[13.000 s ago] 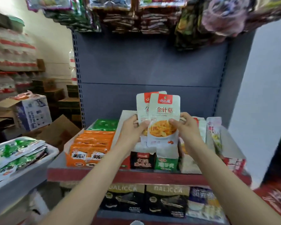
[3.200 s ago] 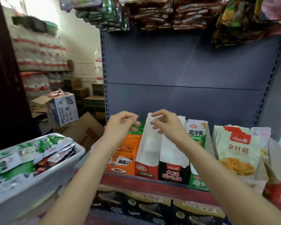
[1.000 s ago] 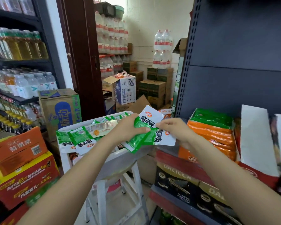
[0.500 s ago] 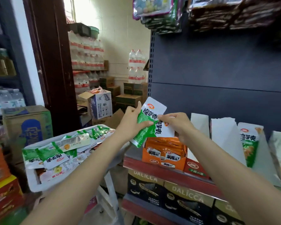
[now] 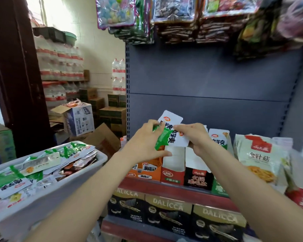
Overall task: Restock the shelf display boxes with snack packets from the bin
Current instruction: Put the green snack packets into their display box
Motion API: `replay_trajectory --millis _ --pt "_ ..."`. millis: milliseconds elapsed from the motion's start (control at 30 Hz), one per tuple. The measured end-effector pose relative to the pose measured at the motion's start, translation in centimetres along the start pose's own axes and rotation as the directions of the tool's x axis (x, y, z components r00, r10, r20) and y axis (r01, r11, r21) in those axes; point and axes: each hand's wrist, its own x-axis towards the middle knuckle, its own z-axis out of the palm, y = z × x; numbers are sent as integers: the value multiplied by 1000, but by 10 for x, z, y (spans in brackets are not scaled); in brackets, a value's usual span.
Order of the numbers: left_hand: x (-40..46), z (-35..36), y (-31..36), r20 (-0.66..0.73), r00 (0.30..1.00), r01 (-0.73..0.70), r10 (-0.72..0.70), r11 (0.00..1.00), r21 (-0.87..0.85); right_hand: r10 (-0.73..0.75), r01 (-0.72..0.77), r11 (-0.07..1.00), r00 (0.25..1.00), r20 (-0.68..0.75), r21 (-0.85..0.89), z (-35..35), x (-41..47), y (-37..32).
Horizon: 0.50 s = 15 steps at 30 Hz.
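Note:
Both hands hold a small bunch of green-and-white snack packets above the shelf. My left hand grips their left side and my right hand pinches their right edge. Right below stand the display boxes: a red-fronted one with a white flap, a black one and a green one holding matching packets. The grey bin at the lower left is heaped with more packets.
An orange packet box sits left of the red box. Cream mushroom pouches stand at the right. Dalicca wafer boxes fill the shelf below. Hanging snack bags crowd the top. Cartons and water bottles stand behind the bin.
I lifted the green packets out of the bin and carried them right; they now hover over the red and black display boxes. My view turned back towards the shelf.

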Motion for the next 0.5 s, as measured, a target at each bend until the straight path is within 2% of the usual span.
replay_trajectory --millis 67,133,200,267,333,400,433,500 --pt "7 0 8 -22 1000 -18 19 998 58 30 -31 998 999 11 61 -5 2 2" --pt "11 4 12 -79 997 26 -22 999 43 40 -48 992 997 69 120 -11 2 3" --pt "12 7 13 -177 977 106 -116 992 -62 35 -50 994 989 141 102 -15 2 4" --pt "13 8 10 -229 943 184 -243 950 -251 26 -33 998 990 137 44 -18 5 6" --pt "15 7 10 -161 911 255 -379 827 -501 -19 24 999 993 119 -36 -20 8 8" --pt "17 6 12 -19 894 288 -448 606 -742 -69 83 993 987 144 -89 -19 9 13" --pt "17 6 14 38 890 290 -455 498 -817 -92 108 989 984 149 -98 -18 9 15" --pt "18 6 18 101 889 287 -447 371 -883 -138 148 986 985 107 -82 -15 7 15"
